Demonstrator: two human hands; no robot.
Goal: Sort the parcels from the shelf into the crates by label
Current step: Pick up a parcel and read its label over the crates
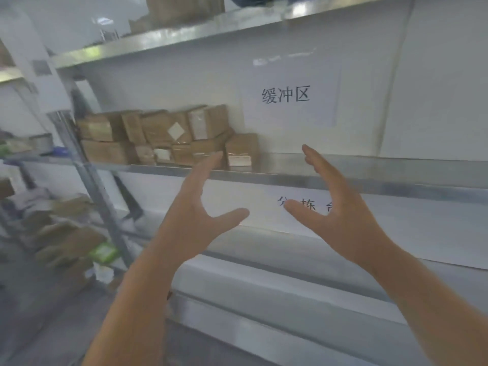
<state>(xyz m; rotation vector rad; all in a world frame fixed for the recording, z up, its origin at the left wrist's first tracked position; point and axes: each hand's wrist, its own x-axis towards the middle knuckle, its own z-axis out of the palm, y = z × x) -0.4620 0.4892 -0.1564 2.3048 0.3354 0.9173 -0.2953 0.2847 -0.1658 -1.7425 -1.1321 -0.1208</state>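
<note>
Several brown cardboard parcels (169, 137) are stacked in two rows at the left end of a metal shelf (290, 175); some carry white labels. My left hand (200, 207) is raised in front of the shelf edge, fingers straight and thumb spread, its fingertips just below the nearest parcel (241, 151). My right hand (335, 204) is held up to the right of it, palm facing the left hand, fingers straight. Both hands hold nothing. No crates are in view.
A white sign (286, 95) with black characters hangs on the back wall above the shelf. A second sign (303, 204) sits below the shelf, partly hidden by my right hand. A higher shelf (184, 35) holds boxes. Blurred cartons and a green packet (104, 252) lie lower left.
</note>
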